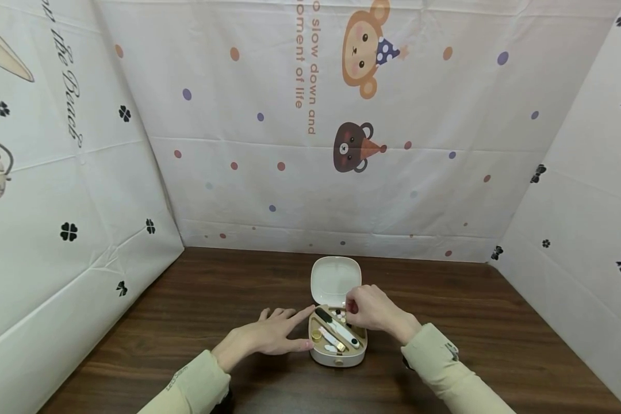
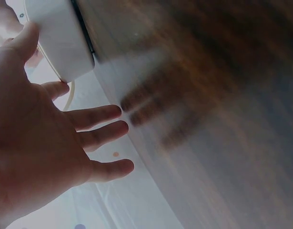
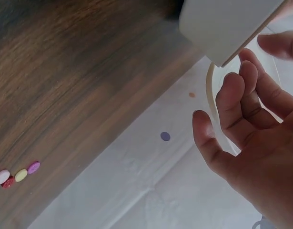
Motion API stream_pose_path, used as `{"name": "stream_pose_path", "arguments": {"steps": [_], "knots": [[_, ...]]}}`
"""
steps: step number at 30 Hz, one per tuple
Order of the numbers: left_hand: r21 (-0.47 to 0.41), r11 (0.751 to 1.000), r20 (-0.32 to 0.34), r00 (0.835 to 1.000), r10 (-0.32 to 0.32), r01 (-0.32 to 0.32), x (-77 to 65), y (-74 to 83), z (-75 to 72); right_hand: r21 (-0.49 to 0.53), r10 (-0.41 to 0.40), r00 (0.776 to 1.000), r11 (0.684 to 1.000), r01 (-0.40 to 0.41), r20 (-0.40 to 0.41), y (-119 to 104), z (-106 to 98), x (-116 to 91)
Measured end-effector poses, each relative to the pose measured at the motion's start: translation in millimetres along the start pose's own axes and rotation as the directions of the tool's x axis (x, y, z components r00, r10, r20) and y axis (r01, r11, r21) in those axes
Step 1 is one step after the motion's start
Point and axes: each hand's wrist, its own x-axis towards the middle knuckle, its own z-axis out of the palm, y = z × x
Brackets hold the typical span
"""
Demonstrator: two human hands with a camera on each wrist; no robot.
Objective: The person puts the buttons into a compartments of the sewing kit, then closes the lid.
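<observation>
A small white sewing kit box (image 1: 338, 360) sits on the table, its white lid (image 1: 336, 279) raised at the back. Across its tan insert lies a long white tool with a black end (image 1: 344, 333); a gold thimble-like piece (image 1: 317, 334) is to the left and small black and white buttons (image 1: 338, 314) are behind. My left hand (image 1: 274, 335) has its fingers spread, thumb and index finger touching the box's left side. Over the right rear compartment, my right hand (image 1: 375, 309) bends its fingers downward. Whether its fingertips pinch anything is hidden.
In the right wrist view, several coloured buttons (image 3: 21, 175) lie on the brown wooden table (image 1: 227, 282). White printed cloth (image 1: 248, 190) stands as walls behind and on both sides.
</observation>
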Motion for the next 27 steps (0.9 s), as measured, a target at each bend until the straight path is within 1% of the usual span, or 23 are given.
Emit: {"name": "stream_pose_path", "arguments": {"steps": [3,9,11,19,27], "knots": [[0.001,1.000,0.000,1.000,-0.002,0.002,-0.3,0.7,-0.3,-0.015,-0.020,1.000,1.000,0.020,-0.011,0.0,-1.9,-2.5],[0.002,1.000,0.003,1.000,-0.006,0.006,-1.1,2.2,-1.5,-0.038,-0.104,0.994,0.994,0.103,-0.021,1.0,-5.1,-11.2],[0.002,1.000,0.005,1.000,-0.008,0.008,-1.0,2.6,-1.9,-0.040,-0.120,0.993,0.992,0.119,-0.017,1.2,-5.3,-13.8],[-0.001,1.000,0.015,1.000,-0.010,0.010,-0.7,3.2,-1.8,-0.021,-0.108,0.994,0.994,0.108,0.016,3.1,0.0,-19.1],[-0.011,1.000,0.012,1.000,-0.002,0.002,-1.4,4.0,-3.6,-0.011,-0.118,0.993,0.993,0.118,-0.007,2.7,-0.2,-20.2]]}}
